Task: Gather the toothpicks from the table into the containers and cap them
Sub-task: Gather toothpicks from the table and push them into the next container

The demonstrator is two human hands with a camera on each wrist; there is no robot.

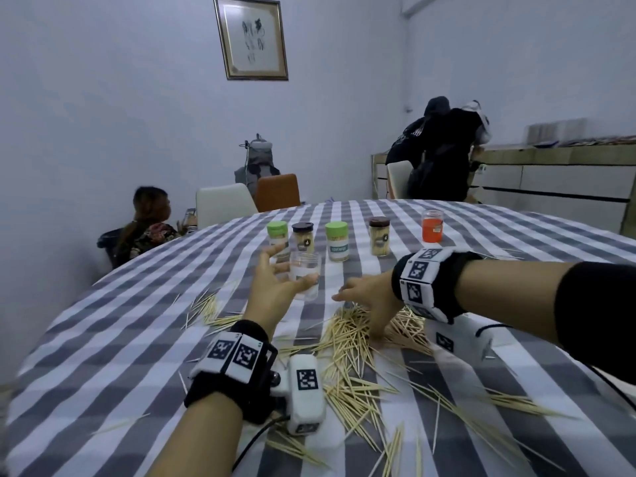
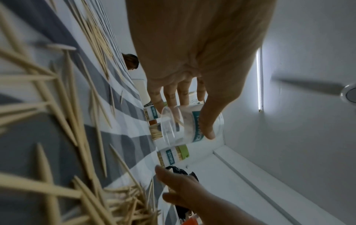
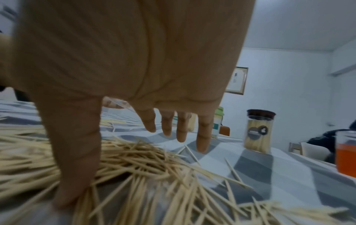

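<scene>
Left hand (image 1: pixel 275 287) holds clear empty container (image 1: pixel 305 275), uncapped, thumb on near side, fingers (image 2: pixel 169 94) straight behind it; lifted off surface (image 1: pixel 103 339), tilted a bit in left wrist view. Teal label band visible on it.

Right hand (image 1: pixel 371 297) spread wide, holding nothing; thumb tip pressed down into toothpick pile (image 1: pixel 354 342), other fingers (image 3: pixel 182 129) straight, above the cloth.

Toothpicks: main heap center-near, under and around right hand; looser scatter trailing to near right and a smaller bunch (image 1: pixel 206 311) to the left.

Far row on checked cloth, left to right: green-cap jar (image 1: pixel 278 237), dark-cap jar (image 1: pixel 303 237), 2nd green-cap jar (image 1: pixel 337 241), 2nd dark-cap jar (image 1: pixel 379 235), all capped w/ toothpicks inside; orange jar (image 1: pixel 432 226) far right, cap state can't tell.

Held container sits just near of the left two jars.

Background: seated person (image 1: pixel 151 222) far left, another person (image 1: pixel 440 149) bent at cabinet far right.
</scene>
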